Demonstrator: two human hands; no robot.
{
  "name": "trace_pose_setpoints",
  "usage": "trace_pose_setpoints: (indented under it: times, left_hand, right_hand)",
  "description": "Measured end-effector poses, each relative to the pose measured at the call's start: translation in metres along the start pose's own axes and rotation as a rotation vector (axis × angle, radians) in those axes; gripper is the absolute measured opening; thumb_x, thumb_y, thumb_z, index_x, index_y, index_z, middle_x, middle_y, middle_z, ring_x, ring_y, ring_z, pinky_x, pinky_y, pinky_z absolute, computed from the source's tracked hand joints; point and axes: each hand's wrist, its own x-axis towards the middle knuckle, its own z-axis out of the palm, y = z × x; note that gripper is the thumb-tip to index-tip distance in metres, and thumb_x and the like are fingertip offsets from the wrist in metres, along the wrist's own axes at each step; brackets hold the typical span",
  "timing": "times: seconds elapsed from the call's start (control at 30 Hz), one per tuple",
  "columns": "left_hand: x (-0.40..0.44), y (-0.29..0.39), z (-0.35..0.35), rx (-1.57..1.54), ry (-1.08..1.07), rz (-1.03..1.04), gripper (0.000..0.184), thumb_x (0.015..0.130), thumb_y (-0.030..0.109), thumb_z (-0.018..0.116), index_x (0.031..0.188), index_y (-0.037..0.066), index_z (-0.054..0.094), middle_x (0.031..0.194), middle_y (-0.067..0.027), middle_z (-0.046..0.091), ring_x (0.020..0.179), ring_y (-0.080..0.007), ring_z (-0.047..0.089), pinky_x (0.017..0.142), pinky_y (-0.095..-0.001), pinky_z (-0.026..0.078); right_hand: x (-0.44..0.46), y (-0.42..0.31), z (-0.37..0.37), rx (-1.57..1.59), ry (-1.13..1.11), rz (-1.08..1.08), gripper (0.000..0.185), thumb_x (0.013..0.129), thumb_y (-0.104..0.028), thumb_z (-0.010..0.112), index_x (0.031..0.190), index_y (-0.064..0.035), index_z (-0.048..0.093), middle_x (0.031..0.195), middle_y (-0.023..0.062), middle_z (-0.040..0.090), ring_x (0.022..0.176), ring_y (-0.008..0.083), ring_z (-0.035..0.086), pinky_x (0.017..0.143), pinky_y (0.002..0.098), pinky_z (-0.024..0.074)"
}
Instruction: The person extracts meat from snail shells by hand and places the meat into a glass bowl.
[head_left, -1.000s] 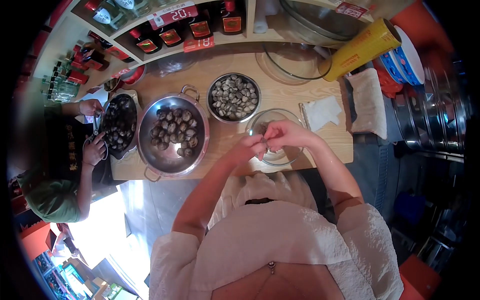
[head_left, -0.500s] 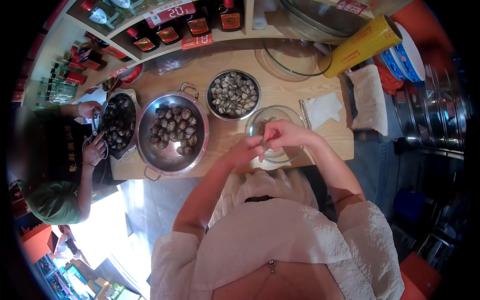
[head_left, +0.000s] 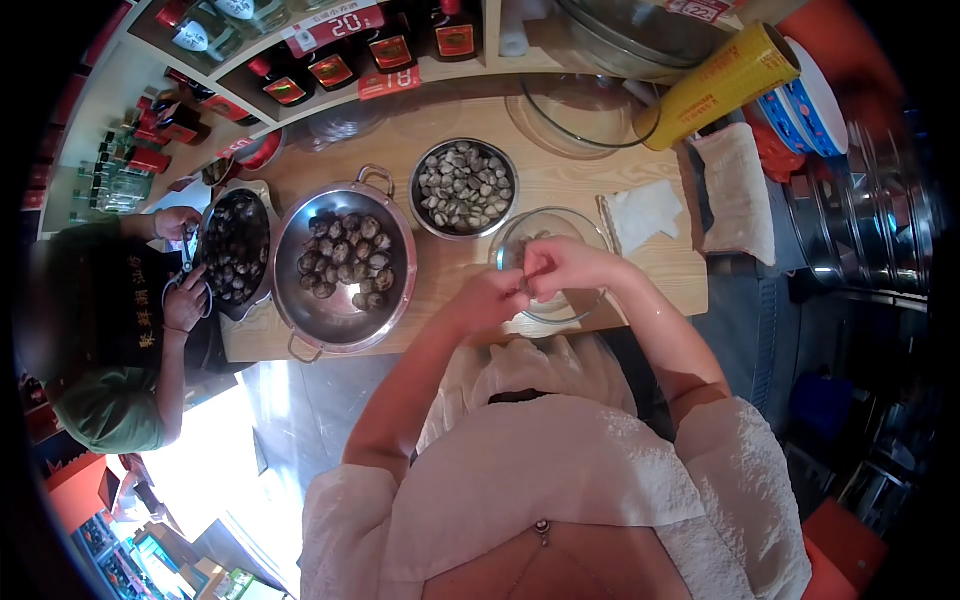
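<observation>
My left hand (head_left: 492, 300) and my right hand (head_left: 568, 267) meet over the near part of a clear glass bowl (head_left: 563, 318). The fingers of both are closed in a pinch around a small greyish clam (head_left: 526, 286), mostly hidden by the fingertips. A little darkish matter lies inside the glass bowl, partly covered by my right hand. Just beyond my left hand, to the left of the glass bowl, stands a steel bowl (head_left: 415, 208) full of pale clams (head_left: 465, 185).
A large two-handled steel pan (head_left: 300, 290) holds dark round shellfish (head_left: 345, 255). At the left, a person's hands (head_left: 185, 300) hold scissors (head_left: 187, 255) beside a basin of dark shells (head_left: 237, 245). A white cloth (head_left: 643, 215), yellow roll (head_left: 720, 88) and bottle shelf (head_left: 330, 70) surround the table.
My fingers have shifted slightly around the clam, and my right hand's fingertips are curled closer to my left. The bowls and the other person's hands look nearly the same.
</observation>
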Motion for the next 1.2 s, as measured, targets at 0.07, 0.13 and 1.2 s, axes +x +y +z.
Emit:
trace_pose_setpoints:
  times: [0.07,0.13,1.2]
  left_hand:
    - [0.000,0.000,-0.001,-0.010,-0.013,0.003,0.018,0.073,0.018,0.051,0.082,0.003,0.056,0.062,-0.0076,0.054,0.059,-0.0138,0.052,0.056,-0.0286,0.041]
    - [0.000,-0.003,-0.003,-0.020,-0.027,0.005,0.017,0.073,0.018,0.051,0.082,0.004,0.056,0.061,-0.0070,0.054,0.059,-0.0131,0.052,0.056,-0.0284,0.041]
    - [0.034,-0.037,0.013,-0.342,0.004,0.008,0.017,0.078,0.015,0.039,0.079,0.003,0.051,0.059,-0.0059,0.057,0.048,-0.0078,0.040,0.045,-0.0215,0.031]
  right_hand:
    - [0.000,0.000,-0.001,0.011,-0.012,-0.003,0.013,0.071,-0.009,0.060,0.077,-0.0004,0.052,0.071,0.0045,0.057,0.063,0.0104,0.058,0.056,0.0224,0.0495]
    - [0.000,0.002,-0.003,0.022,-0.025,-0.007,0.013,0.072,-0.009,0.060,0.078,-0.0004,0.052,0.072,0.0046,0.058,0.064,0.0108,0.059,0.057,0.0228,0.0500]
    - [-0.002,0.029,-0.015,0.209,0.180,0.176,0.017,0.084,-0.016,0.050,0.092,-0.0012,0.052,0.077,0.0097,0.061,0.065,0.0159,0.062,0.060,0.0250,0.0517]
